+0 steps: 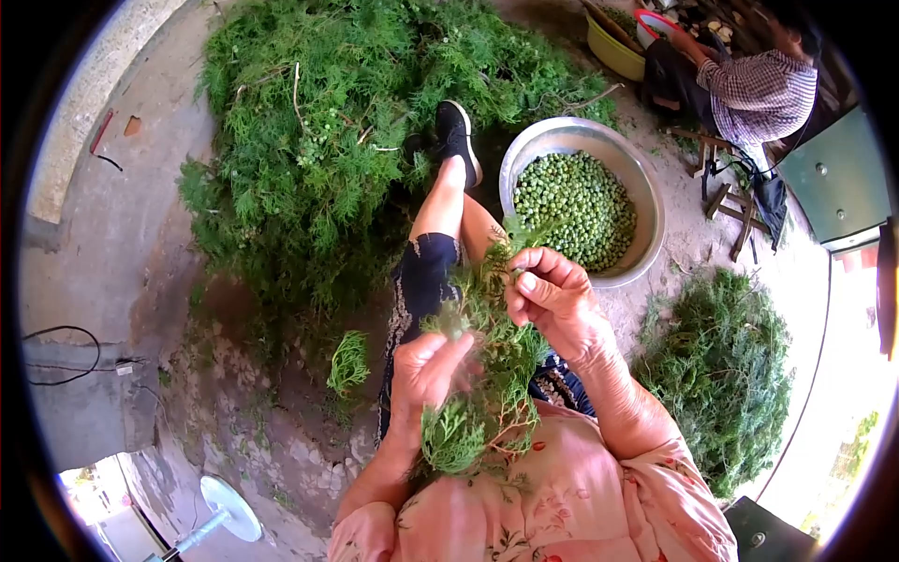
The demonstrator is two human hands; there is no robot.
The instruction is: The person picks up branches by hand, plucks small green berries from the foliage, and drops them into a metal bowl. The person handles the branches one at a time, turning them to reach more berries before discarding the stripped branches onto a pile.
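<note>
A leafy green branch (506,375) lies across my lap and chest, between my two hands. My left hand (431,370) is closed in a pinch on the branch's left side, its fingertips slightly blurred. My right hand (562,304) pinches a small green cone at the branch's upper end, thumb against the fingers. Just beyond my right hand, a wide metal basin (648,201) holds many small round green cones (576,208). In front of my feet spreads a large heap of green branches (309,140).
A second pile of branches (721,375) lies at the right. Another person (758,94) sits at the upper right near a yellow basin (613,51) and a wooden stool (735,211). A round pale-blue stand (229,510) is at the lower left.
</note>
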